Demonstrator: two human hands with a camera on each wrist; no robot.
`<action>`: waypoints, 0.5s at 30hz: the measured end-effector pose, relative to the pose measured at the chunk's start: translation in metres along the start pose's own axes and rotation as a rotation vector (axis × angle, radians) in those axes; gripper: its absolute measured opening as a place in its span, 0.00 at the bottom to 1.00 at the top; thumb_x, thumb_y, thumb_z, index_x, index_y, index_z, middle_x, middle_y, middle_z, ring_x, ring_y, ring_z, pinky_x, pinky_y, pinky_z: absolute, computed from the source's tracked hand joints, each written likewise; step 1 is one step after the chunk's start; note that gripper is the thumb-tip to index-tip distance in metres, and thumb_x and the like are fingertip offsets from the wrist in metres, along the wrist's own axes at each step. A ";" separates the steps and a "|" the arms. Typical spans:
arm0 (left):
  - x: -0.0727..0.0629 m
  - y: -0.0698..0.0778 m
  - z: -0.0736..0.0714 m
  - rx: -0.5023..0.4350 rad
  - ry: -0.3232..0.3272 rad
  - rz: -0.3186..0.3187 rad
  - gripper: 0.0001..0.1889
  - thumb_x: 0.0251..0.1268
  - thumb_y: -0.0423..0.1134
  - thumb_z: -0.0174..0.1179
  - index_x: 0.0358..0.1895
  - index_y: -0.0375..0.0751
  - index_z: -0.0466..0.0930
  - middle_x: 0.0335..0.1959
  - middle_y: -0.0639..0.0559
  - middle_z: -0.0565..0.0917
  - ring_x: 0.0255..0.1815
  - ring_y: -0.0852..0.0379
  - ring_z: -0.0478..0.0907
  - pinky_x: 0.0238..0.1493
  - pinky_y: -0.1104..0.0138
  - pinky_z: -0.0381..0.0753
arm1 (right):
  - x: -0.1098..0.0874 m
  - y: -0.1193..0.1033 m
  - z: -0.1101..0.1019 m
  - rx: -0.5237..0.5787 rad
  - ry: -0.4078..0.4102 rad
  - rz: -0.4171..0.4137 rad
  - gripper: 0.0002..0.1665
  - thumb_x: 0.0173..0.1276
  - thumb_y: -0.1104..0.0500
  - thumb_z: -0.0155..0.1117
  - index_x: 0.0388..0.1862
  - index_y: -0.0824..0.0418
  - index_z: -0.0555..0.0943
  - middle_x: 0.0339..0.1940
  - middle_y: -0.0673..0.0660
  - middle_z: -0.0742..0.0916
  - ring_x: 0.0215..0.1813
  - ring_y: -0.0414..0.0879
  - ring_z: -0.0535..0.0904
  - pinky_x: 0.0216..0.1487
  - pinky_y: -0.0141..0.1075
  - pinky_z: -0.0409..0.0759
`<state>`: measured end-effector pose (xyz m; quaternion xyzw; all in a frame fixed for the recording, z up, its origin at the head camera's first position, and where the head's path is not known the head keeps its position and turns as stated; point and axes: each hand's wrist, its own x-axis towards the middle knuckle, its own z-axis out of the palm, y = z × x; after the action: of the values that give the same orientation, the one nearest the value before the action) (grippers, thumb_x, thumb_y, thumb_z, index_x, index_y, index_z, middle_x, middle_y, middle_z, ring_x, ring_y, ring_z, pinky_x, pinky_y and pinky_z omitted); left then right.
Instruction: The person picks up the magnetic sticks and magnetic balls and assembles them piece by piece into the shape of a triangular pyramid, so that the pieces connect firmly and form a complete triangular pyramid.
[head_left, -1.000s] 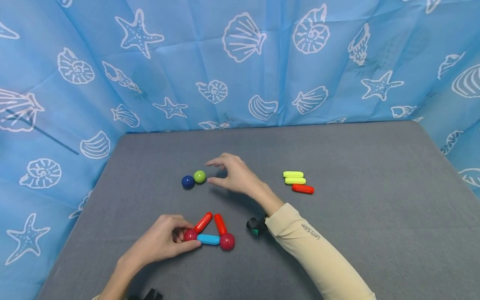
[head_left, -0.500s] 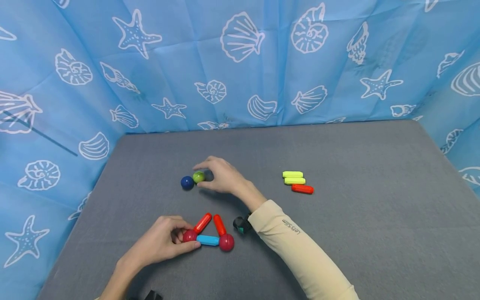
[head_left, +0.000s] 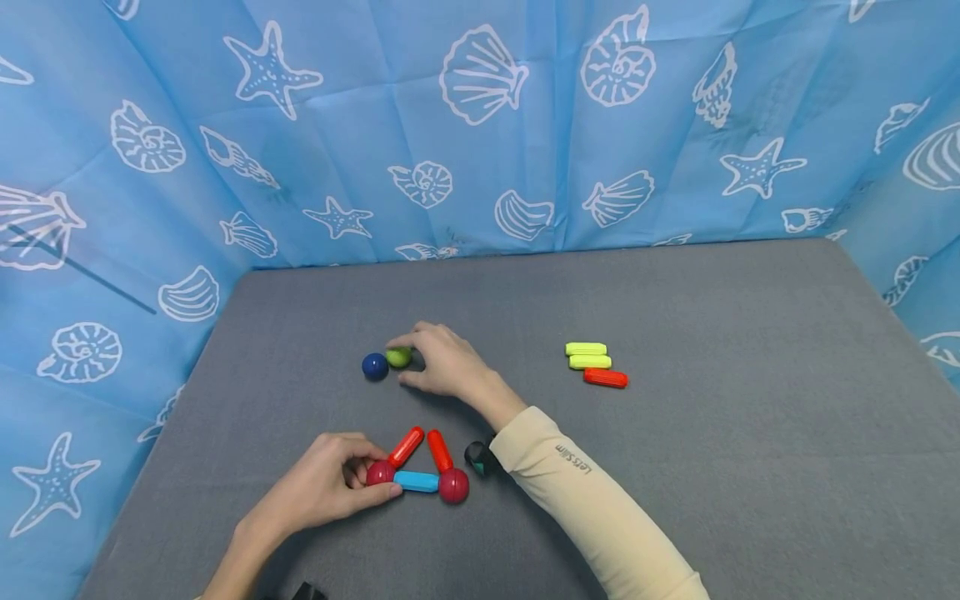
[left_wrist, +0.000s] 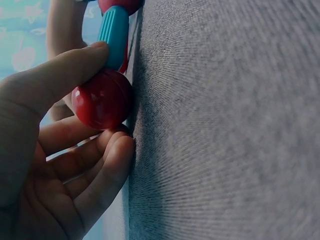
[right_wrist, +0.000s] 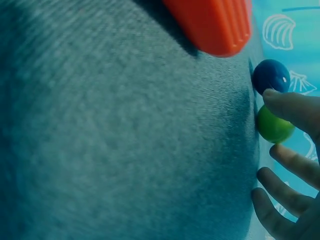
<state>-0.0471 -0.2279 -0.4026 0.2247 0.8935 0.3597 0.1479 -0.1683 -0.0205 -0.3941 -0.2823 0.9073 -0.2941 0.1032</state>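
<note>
My left hand (head_left: 322,483) grips the left red ball (head_left: 380,472) of a small magnetic-rod construction, thumb along the blue rod (head_left: 417,481). That rod joins it to a second red ball (head_left: 453,485). A red rod (head_left: 407,446) rises from the left ball and another red rod (head_left: 439,450) from the right one, their far ends apart. Farther back, my right hand (head_left: 446,362) has thumb and index finger around a green ball (head_left: 399,357), which stands beside a dark blue ball (head_left: 375,367). In the right wrist view the thumb overlaps part of the green ball (right_wrist: 274,126).
Right of the right hand lie two yellow rods (head_left: 587,356) and a loose red rod (head_left: 606,378). The grey cloth-covered table (head_left: 720,400) meets a blue shell-print curtain (head_left: 480,125) at its back and sides. The right wrist carries a black camera (head_left: 477,457).
My right hand has moved left to the green ball, its thumb and index finger now close around it. My left hand has kept its hold on the red ball.
</note>
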 end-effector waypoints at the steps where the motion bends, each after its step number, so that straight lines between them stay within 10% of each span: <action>1: 0.000 0.000 0.000 -0.002 0.001 0.000 0.15 0.60 0.50 0.74 0.41 0.43 0.89 0.26 0.61 0.79 0.24 0.73 0.74 0.25 0.73 0.80 | 0.000 0.000 0.001 -0.006 0.009 0.000 0.29 0.68 0.52 0.73 0.68 0.49 0.80 0.61 0.54 0.84 0.61 0.50 0.80 0.63 0.46 0.80; 15: -0.001 0.002 -0.002 -0.013 -0.008 -0.023 0.15 0.60 0.51 0.74 0.41 0.44 0.88 0.26 0.61 0.79 0.24 0.72 0.74 0.26 0.73 0.79 | 0.002 0.004 0.006 -0.090 0.195 0.061 0.26 0.64 0.50 0.77 0.58 0.56 0.84 0.52 0.55 0.88 0.51 0.48 0.85 0.51 0.45 0.86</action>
<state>-0.0466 -0.2279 -0.3998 0.2145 0.8931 0.3630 0.1570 -0.1694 -0.0221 -0.4011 -0.2291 0.9334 -0.2759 0.0106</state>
